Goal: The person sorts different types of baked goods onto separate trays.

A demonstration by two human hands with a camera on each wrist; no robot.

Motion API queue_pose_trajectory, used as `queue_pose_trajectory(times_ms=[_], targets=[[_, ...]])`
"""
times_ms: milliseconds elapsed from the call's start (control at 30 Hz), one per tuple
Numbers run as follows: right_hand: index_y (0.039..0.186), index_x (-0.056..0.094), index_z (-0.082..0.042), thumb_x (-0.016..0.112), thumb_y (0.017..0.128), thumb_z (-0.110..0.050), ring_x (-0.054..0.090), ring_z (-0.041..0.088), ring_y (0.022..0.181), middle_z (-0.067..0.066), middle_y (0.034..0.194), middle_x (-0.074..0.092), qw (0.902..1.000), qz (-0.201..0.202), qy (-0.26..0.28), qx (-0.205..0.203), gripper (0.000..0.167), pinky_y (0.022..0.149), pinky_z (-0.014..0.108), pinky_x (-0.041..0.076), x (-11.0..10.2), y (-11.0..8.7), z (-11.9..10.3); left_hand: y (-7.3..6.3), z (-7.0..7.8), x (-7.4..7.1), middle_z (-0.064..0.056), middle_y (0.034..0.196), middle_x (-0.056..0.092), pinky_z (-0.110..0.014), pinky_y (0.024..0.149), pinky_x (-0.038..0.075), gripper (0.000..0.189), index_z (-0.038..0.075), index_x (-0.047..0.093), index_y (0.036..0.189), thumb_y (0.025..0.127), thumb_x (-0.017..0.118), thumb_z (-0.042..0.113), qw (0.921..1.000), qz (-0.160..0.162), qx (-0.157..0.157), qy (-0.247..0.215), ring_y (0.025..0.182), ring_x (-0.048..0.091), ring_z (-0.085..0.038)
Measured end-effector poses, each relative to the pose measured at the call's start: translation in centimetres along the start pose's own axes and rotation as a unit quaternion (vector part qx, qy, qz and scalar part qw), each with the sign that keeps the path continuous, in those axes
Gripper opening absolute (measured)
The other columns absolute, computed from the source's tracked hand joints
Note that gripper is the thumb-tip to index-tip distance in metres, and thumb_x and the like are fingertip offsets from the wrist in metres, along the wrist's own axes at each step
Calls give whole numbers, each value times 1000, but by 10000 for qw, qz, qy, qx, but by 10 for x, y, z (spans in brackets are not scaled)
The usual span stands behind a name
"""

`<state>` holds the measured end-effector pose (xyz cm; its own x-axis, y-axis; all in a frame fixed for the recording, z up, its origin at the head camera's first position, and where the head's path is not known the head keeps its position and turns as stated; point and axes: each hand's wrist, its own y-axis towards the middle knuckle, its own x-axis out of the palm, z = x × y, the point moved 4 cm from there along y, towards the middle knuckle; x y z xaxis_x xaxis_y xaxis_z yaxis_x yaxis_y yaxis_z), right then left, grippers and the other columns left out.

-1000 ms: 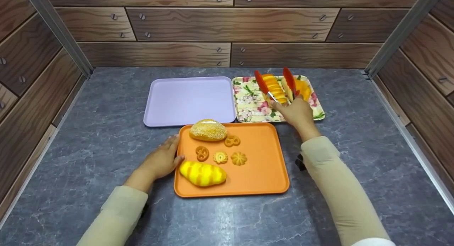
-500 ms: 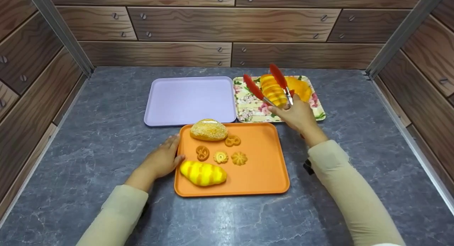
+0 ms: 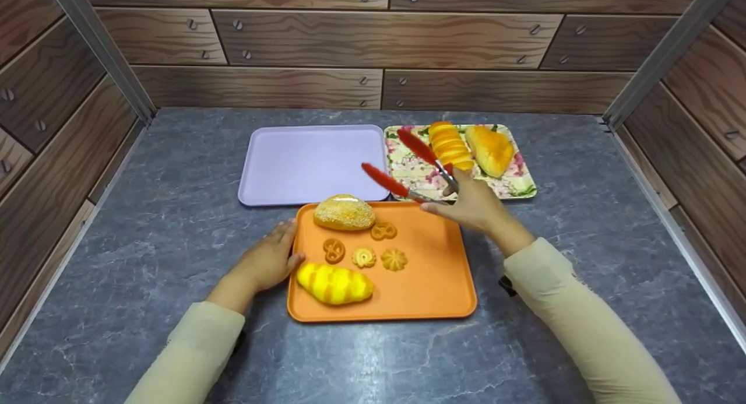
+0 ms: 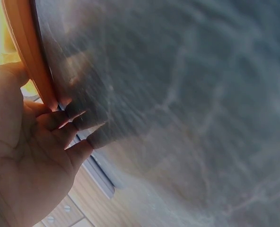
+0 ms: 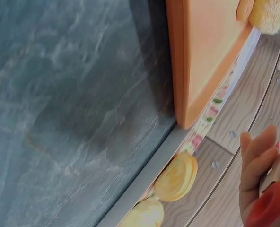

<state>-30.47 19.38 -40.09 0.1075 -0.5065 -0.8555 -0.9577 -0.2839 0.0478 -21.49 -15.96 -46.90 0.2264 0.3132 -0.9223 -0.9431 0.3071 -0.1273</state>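
The red tongs [image 3: 384,180] have swung left, projecting from the right grip [image 3: 475,204], part-curled around them.

A lavender tray [image 3: 315,165] rests on a gray marbled tabletop [image 3: 373,363], a wood-grain back wall [image 3: 326,39] dotted with screw heads [image 3: 534,29] rising behind the tray, with metal corner posts [image 3: 106,54] and matching side walls [image 3: 58,153] flanking it left and right.
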Motion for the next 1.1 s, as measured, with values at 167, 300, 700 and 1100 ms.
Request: queue_pose_trajectory(times_ms=[167,300,700,1100], targets=[[137,42,5,71,68,-69,57,23,70,7,94,65,9992,-351,-76,-151,106,65,39,47,11,-4,-9,-1,0,0,-28,150,23,-53,110,23,67,-4,19,149,100,49,31,10000,-8,-2,-30,138,23,-40],[136,43,4,74,68,-65,55,21,68,5,96,66,9975,-617,-114,-319,101,62,36,45,18,-8,-15,-1,0,0,-27,151,23,-52,110,22,68,-4,18,150,100,48,32,10000,-68,-37,-25,138,22,-40],[113,60,-6,78,72,-53,45,18,58,5,92,64,9881,-1225,-269,-885,64,53,32,41,33,-13,-24,0,0,0,-28,150,24,-53,110,23,68,-2,18,150,100,49,32,9999,-100,-125,-8,137,24,-40],[101,62,-10,78,72,-53,44,17,59,4,86,63,9852,-1247,-434,-1095,54,54,32,39,40,-12,-28,0,1,-1,-27,151,23,-53,110,22,68,-2,18,150,100,48,33,9999,-69,-87,-14,138,23,-40]])
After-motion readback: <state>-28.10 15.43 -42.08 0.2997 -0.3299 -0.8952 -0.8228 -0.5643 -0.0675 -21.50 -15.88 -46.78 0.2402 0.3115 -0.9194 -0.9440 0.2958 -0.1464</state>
